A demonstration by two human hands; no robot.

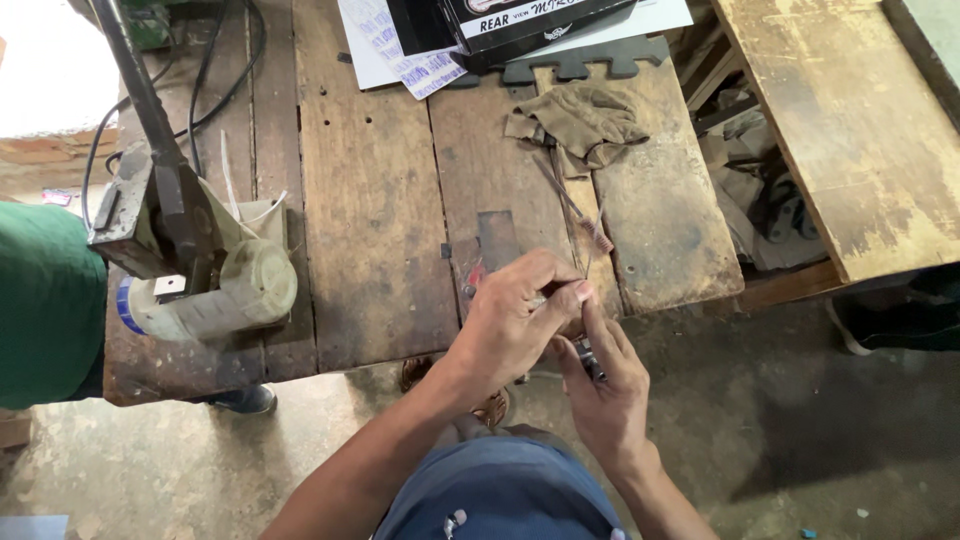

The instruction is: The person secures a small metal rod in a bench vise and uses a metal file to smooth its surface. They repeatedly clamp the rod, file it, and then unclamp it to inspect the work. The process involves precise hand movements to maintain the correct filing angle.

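Worn wooden planks make up the workbench (370, 200), set over a dusty concrete floor (800, 430) in what looks like a workshop. Right at the bench's near edge, the left hand (515, 320) is curled closed around a small part (478, 275) with a red bit showing, pinching it between thumb and fingers. The right hand (610, 385) sits just below and touching it, fingers closed on a small dark metal piece (590, 362); what exactly it is cannot be told.

Both hands work past the bench edge, over open floor, so a slip would likely send the small piece down onto the concrete, where it could be hard to find. A thin stick (570, 205) with a bristled end lies just beyond the left knuckles and could be knocked.

Further out, a rag (585, 120) lies on the boards, with a black box (520, 20) and papers (400, 50) at the far edge. To the left stand a pale plastic jug (225, 295) and a dark metal stand (150, 140) with cables; a green sleeve (45, 300) of another person crowds that side. Open room lies mainly on the middle planks.
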